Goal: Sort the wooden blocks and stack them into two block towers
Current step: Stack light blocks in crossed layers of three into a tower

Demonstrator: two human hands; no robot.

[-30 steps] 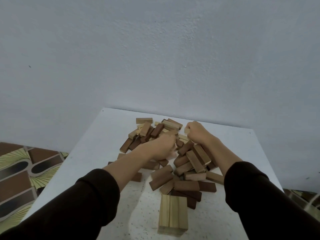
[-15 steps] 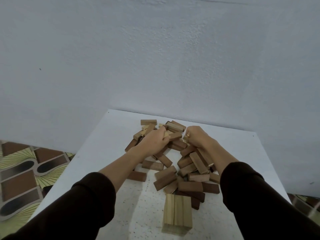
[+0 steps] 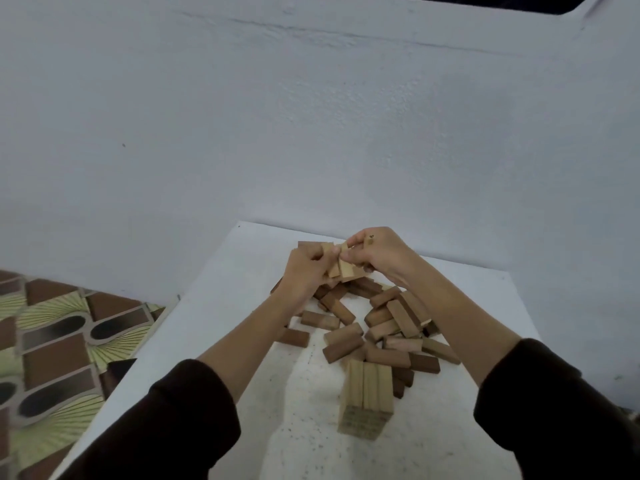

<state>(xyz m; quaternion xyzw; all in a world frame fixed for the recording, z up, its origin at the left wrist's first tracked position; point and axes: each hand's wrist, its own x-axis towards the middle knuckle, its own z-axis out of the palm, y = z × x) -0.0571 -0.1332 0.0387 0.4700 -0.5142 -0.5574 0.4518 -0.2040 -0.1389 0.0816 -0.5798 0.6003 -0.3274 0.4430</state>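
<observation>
Wooden blocks (image 3: 377,327) lie in a loose mixed heap (dark and pale) on the white table (image 3: 214,306). Near its front edge stands a started pale-block tower (image 3: 367,400), top layer three abreast. Above the heap's far side, left hand (image 3: 304,271) and right hand (image 3: 379,256) both pinch a small bundle of pale blocks (image 3: 341,266), fingers curled round it, exact count unclear. Judged step: gathering one layer. Square the ends w/ both hands, carry level, then set crosswise to the top layer, approx. centred.
</observation>
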